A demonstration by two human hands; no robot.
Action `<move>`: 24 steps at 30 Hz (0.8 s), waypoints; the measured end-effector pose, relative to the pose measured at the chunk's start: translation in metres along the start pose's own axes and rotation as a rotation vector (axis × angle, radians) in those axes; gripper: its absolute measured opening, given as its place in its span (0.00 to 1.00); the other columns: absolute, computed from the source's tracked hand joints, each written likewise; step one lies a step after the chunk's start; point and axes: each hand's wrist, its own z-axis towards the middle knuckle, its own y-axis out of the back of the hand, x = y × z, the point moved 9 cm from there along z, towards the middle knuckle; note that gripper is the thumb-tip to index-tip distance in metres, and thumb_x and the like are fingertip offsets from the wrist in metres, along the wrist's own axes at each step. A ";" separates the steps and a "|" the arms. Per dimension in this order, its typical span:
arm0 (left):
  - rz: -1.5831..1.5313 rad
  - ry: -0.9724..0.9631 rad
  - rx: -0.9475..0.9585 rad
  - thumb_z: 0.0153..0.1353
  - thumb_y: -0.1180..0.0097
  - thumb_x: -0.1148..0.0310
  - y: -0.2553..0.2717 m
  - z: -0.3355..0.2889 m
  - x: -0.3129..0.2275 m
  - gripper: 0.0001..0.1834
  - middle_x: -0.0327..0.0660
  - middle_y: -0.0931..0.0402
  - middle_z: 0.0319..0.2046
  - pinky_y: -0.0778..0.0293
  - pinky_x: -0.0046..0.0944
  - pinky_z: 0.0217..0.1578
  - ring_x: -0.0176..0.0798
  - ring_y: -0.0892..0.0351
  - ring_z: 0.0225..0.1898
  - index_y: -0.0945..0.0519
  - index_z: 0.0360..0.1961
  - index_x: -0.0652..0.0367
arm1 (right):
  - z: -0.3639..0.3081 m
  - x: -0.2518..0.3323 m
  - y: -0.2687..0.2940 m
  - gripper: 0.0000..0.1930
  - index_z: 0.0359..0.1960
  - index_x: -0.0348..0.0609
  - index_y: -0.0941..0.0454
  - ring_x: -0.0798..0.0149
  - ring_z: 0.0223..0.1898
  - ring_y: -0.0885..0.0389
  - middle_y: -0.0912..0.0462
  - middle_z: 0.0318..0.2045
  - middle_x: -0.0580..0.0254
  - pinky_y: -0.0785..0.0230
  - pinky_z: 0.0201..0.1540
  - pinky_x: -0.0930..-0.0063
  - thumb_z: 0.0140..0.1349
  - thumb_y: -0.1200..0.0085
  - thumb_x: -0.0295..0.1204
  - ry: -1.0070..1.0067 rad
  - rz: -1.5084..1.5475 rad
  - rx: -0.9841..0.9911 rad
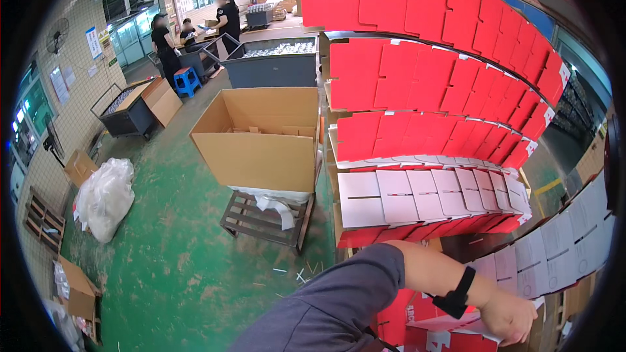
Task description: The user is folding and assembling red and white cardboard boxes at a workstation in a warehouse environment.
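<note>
My left hand (pixel 509 318) is at the lower right, its arm bent across from the bottom edge with a black strap around the wrist. The fingers curl downward and look closed; what lies in them, if anything, is hidden beneath the hand. Below the wrist and hand lie red-and-white printed cartons (pixel 424 309), partly covered by the forearm. A row of overlapping white card panels (pixel 531 264) curves past the hand on its right. In front of the arm stands a tall stack of red flat carton blanks with a row of white panels (pixel 427 192) on its lower tier. My right hand is out of view.
A large open cardboard box (pixel 261 156) sits on a slatted stand (pixel 264 221) left of the stack. Behind it is a grey bin (pixel 270 68) of small parts. A plastic bag bundle (pixel 107 199) lies on the green floor. Several people are at the far left.
</note>
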 end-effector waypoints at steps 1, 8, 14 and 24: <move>0.030 -0.001 0.024 0.73 0.70 0.49 -0.005 -0.001 0.005 0.34 0.35 0.22 0.18 0.29 0.44 0.36 0.46 0.22 0.25 0.20 0.15 0.52 | 0.001 0.002 -0.004 0.25 0.18 0.43 0.29 0.56 0.24 0.27 0.26 0.19 0.59 0.33 0.47 0.54 0.68 0.62 0.46 0.008 -0.001 0.005; 0.139 -0.012 -0.085 0.69 0.58 0.54 0.027 0.006 0.013 0.28 0.34 0.25 0.16 0.32 0.48 0.29 0.47 0.23 0.24 0.23 0.11 0.49 | 0.003 0.009 -0.009 0.23 0.17 0.43 0.30 0.57 0.23 0.28 0.27 0.17 0.59 0.33 0.45 0.55 0.66 0.60 0.44 0.028 -0.047 -0.068; 0.313 -0.249 0.131 0.69 0.51 0.62 -0.005 0.030 -0.067 0.19 0.46 0.28 0.21 0.32 0.52 0.31 0.52 0.26 0.29 0.24 0.21 0.58 | 0.000 0.012 -0.002 0.22 0.16 0.43 0.31 0.58 0.22 0.29 0.29 0.16 0.60 0.34 0.44 0.55 0.64 0.58 0.43 0.026 -0.045 -0.160; 0.436 0.688 0.809 0.58 0.51 0.45 -0.015 0.013 0.003 0.23 0.39 0.16 0.27 0.26 0.50 0.36 0.46 0.17 0.34 0.14 0.24 0.51 | 0.041 0.069 -0.033 0.16 0.14 0.41 0.38 0.49 0.22 0.38 0.41 0.15 0.54 0.45 0.31 0.56 0.54 0.46 0.29 0.100 0.335 0.626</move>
